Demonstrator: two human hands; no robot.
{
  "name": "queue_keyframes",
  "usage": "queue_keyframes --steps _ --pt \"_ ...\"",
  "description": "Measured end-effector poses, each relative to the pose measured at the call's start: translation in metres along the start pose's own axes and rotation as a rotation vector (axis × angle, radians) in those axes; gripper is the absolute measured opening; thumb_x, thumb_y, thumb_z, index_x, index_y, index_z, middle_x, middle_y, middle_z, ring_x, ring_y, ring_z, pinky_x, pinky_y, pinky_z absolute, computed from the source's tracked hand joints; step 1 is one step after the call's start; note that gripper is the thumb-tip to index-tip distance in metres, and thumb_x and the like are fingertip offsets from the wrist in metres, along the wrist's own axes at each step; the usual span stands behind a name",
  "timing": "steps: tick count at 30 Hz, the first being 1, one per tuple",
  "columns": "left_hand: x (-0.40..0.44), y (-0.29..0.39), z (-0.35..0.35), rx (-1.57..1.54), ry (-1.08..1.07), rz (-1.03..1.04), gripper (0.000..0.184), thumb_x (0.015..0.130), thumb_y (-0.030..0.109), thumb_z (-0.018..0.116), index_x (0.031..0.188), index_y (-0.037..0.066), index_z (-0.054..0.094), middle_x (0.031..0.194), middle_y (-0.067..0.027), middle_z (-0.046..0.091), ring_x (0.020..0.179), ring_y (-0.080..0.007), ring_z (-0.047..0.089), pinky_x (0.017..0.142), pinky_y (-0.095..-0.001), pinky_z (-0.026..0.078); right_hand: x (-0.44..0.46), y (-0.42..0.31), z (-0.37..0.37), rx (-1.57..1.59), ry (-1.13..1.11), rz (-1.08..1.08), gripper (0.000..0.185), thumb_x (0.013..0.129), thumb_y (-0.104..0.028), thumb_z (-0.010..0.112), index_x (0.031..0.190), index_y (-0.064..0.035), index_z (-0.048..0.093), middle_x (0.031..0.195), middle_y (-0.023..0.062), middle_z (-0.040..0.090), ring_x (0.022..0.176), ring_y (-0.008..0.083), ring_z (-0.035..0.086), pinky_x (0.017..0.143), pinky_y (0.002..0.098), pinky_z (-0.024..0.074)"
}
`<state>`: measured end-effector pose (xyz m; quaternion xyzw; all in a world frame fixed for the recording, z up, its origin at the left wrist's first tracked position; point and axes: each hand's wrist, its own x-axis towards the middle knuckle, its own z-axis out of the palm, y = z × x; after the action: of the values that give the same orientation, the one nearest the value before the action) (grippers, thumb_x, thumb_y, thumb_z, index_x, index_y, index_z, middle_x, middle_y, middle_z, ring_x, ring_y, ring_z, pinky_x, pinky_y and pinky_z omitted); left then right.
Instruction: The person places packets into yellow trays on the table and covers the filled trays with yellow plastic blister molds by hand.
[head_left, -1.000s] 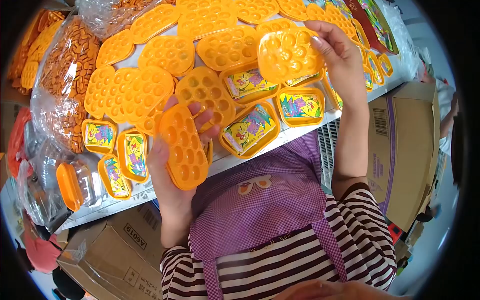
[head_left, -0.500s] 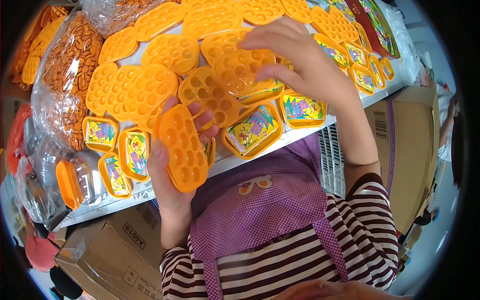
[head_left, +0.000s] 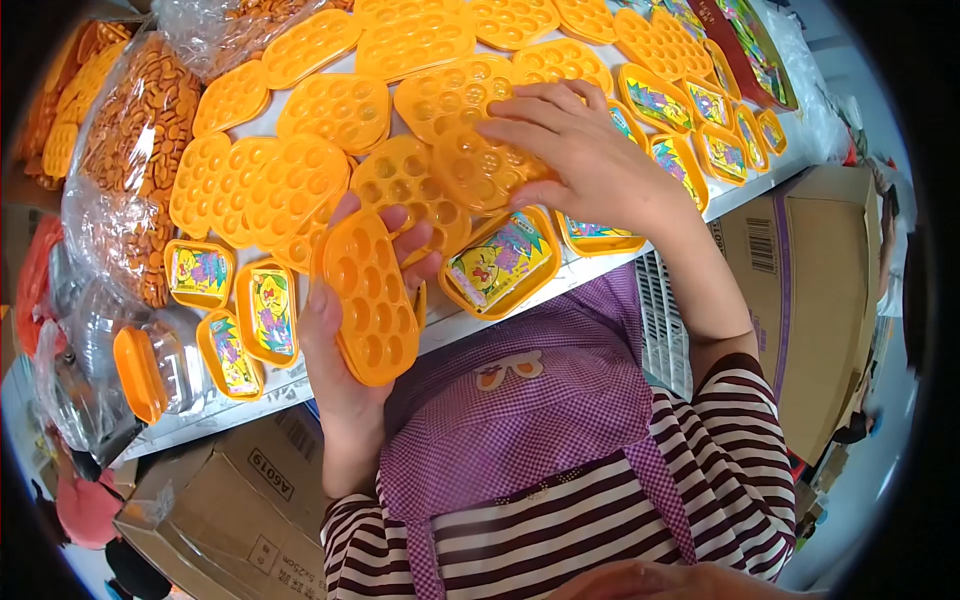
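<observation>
My left hand [head_left: 335, 330] is wrapped round an orange tray with rows of round hollows [head_left: 378, 300], tilted up over the table's front edge. My right hand [head_left: 590, 150] reaches in from the right, fingers and thumb closed round the right end of another orange hollowed tray [head_left: 487, 172]. That tray slants above an open orange box with a colourful printed card [head_left: 505, 262]. Just left of it lies a further hollowed tray [head_left: 412, 190]. A second box with a card [head_left: 600, 235] is partly hidden under my right wrist.
Many orange hollowed trays [head_left: 335, 110] spread over the white table [head_left: 330, 375]. Card-filled boxes [head_left: 268, 310] line the front edge. A clear bag of small orange pieces [head_left: 140, 160] stands at left, a red carton [head_left: 745, 50] at back right. Cardboard boxes [head_left: 230, 500] stand below.
My right hand has come down and left, its fingers closing onto the tray's right end. That tray sits slightly lower. My left hand keeps its tray almost in place.
</observation>
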<state>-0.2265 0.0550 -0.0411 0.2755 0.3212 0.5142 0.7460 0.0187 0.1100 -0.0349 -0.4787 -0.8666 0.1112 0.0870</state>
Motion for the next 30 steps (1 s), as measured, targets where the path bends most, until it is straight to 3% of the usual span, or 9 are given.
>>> queue_keyframes --steps 9,12,15,18,25,30 --pt "0.004 -0.005 0.007 -0.022 -0.019 -0.077 0.074 0.085 0.048 0.047 0.138 0.003 0.024 0.128 -0.0178 0.042 0.115 -0.032 0.047 0.094 -0.0435 0.041 -0.013 -0.002 0.009 -0.122 0.061 -0.02 0.052 0.075 -0.032 0.066 0.12 -0.0098 0.054 0.129 0.0049 0.049 0.127 0.0235 0.035 0.105 0.0459 0.0202" --pt "0.005 -0.004 0.009 -0.142 -0.116 -0.158 0.072 0.086 0.047 0.046 0.139 0.003 0.025 0.13 -0.0174 0.041 0.115 -0.0311 0.047 0.09 -0.0408 0.043 -0.014 -0.002 0.01 -0.14 0.1 -0.009 0.05 0.075 -0.031 0.066 0.119 -0.0095 0.054 0.128 0.0054 0.05 0.126 0.0234 0.036 0.103 0.0458 0.0219" --pt "0.007 -0.012 0.007 -0.221 -0.207 -0.233 0.072 0.086 0.046 0.046 0.139 0.003 0.024 0.133 -0.0174 0.039 0.116 -0.0288 0.046 0.088 -0.0362 0.044 -0.015 -0.015 0.001 0.047 0.232 -0.024 0.047 0.073 -0.028 0.068 0.115 -0.0088 0.056 0.121 0.0078 0.053 0.118 0.0255 0.043 0.098 0.044 0.0274" --pt "-0.001 -0.012 0.018 -0.051 -0.17 -0.245 0.072 0.086 0.042 0.047 0.14 0.002 0.022 0.134 -0.0162 0.037 0.117 -0.0254 0.045 0.087 -0.0329 0.043 -0.014 -0.04 0.002 0.491 0.328 -0.032 0.045 0.069 -0.02 0.071 0.11 -0.0079 0.057 0.109 0.0101 0.056 0.105 0.0282 0.05 0.09 0.0406 0.0354" --pt "-0.006 -0.005 0.029 0.258 -0.16 -0.271 0.07 0.086 0.032 0.049 0.14 0.0 0.019 0.135 -0.0153 0.036 0.119 -0.0227 0.042 0.095 -0.0332 0.038 -0.019 -0.069 0.027 0.636 0.541 0.006 0.036 0.066 -0.005 0.071 0.099 -0.0077 0.059 0.094 0.0088 0.056 0.087 0.0284 0.055 0.073 0.0353 0.0452" --pt "-0.007 -0.016 0.033 0.06 -0.138 -0.224 0.069 0.087 0.034 0.048 0.14 -0.001 0.019 0.135 -0.0166 0.036 0.122 -0.0254 0.041 0.098 -0.0351 0.036 -0.029 -0.066 0.023 0.708 0.53 0.032 0.025 0.067 0.003 0.069 0.088 -0.0055 0.058 0.093 0.0086 0.057 0.084 0.0244 0.057 0.073 0.0297 0.0466"
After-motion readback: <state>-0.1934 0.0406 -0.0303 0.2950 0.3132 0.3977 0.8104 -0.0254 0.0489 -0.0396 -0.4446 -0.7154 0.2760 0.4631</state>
